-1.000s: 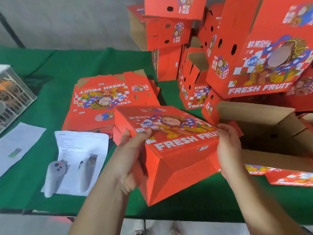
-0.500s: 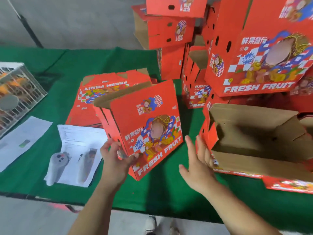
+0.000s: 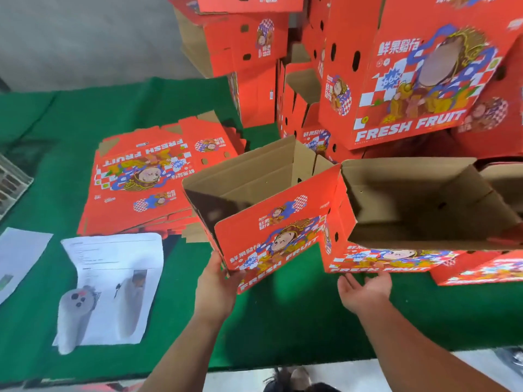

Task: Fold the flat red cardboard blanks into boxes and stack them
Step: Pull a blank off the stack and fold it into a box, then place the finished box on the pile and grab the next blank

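Two bare forearms come into the frame from the bottom edge, one at the lower centre and one at the lower right. No sleeve is visible on either arm. The left hand (image 3: 216,290) and the right hand (image 3: 365,290) have no gloves, rings or watch. At the bottom centre of the frame, dark shoes (image 3: 288,377) are partly visible, blurred.

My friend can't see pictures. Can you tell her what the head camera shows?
A person's left hand holds an open red fruit box over a green table; the right hand hovers open. Flat red blanks lie behind.
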